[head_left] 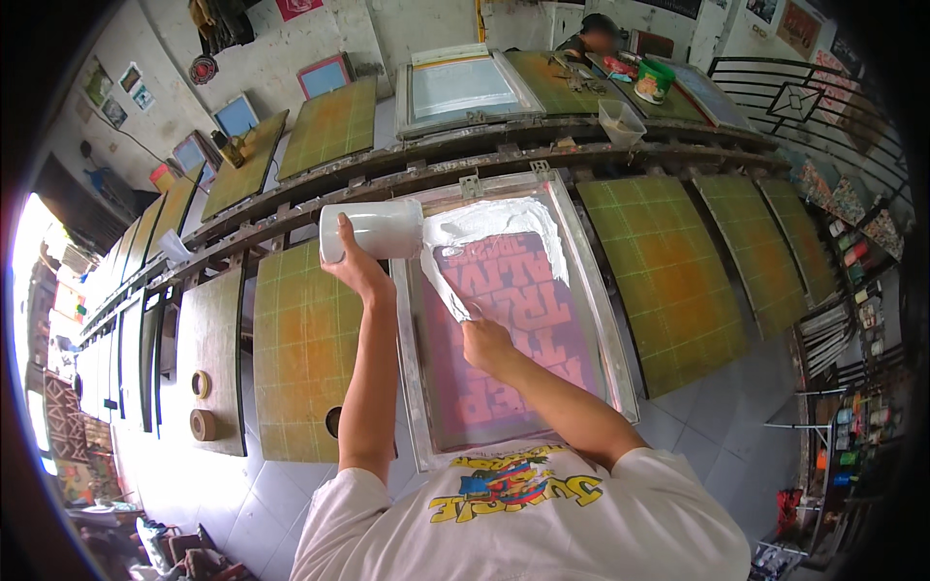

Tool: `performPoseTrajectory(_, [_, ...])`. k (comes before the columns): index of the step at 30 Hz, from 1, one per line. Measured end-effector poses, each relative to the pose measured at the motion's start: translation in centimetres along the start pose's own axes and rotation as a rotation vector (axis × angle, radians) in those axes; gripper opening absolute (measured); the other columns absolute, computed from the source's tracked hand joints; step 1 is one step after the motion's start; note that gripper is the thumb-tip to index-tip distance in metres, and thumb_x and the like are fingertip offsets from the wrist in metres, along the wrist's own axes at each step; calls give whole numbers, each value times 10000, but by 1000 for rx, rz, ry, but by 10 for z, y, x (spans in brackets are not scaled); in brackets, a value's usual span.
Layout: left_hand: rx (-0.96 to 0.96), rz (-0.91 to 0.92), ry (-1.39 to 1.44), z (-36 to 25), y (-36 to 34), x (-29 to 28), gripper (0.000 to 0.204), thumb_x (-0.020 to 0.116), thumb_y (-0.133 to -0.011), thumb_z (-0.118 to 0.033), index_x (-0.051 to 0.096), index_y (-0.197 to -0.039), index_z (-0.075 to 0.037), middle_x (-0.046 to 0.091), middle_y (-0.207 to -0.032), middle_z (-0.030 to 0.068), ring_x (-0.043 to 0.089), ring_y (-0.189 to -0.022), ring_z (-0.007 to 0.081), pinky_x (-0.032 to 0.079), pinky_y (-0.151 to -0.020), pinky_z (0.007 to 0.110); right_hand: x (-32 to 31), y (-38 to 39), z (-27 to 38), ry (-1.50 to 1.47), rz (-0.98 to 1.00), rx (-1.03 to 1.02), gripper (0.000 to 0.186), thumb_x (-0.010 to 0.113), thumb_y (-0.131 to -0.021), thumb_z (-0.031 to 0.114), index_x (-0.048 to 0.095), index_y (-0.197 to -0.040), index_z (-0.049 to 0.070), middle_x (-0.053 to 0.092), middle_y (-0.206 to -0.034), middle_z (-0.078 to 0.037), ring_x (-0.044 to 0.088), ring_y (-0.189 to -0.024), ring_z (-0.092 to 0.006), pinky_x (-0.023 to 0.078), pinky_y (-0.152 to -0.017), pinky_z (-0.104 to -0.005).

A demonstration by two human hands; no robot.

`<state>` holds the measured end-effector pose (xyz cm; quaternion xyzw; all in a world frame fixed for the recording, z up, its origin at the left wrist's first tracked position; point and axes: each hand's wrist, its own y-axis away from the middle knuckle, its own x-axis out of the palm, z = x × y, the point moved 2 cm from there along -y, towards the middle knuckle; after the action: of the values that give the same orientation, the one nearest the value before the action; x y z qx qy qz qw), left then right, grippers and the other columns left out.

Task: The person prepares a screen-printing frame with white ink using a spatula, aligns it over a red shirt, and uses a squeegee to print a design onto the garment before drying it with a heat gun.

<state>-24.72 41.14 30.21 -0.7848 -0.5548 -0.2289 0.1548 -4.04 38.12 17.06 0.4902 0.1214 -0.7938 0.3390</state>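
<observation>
A translucent white plastic tub (373,230) lies tipped on its side above the upper left of a screen-printing frame (604,329). My left hand (360,271) grips it from below and the left, its mouth toward the mesh. Thick white ink (499,221) spreads along the mesh's top and down its right side. Purple-pink mesh with reversed block lettering shows below. My right hand (489,347) is closed around the lower end of a spatula (448,293) coated in white ink. The spatula's far end reaches the tub's mouth; its handle is mostly hidden in my fist.
Green-brown printing boards (664,276) flank the frame on both sides. Tape rolls (202,424) rest on a left board. Behind runs a metal rail (407,160), with another screen (465,89) and a clear plastic container (620,124) beyond. A person (588,41) is at the far back.
</observation>
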Motion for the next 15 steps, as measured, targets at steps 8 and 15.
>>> performPoseTrajectory(8, [136, 77, -99, 5, -21, 23, 808, 836, -857, -370, 361, -1396, -1, 552, -1311, 179, 616, -1145, 271, 555, -900, 441, -125, 99, 25, -42, 70, 1, 225, 570, -891, 90, 740, -1027, 35, 737, -931, -208, 716, -865, -401, 573, -789, -491])
performPoseTrajectory(15, [-351, 236, 73, 13, -36, -8, 775, 791, -849, -527, 486, -1379, -51, 622, -1243, 119, 656, -1089, 253, 576, -897, 390, -216, 210, 32, -295, -232, 76, 262, 683, -926, 220, 699, -1166, 116, 708, -796, -137, 688, -729, -331, 525, -702, -457])
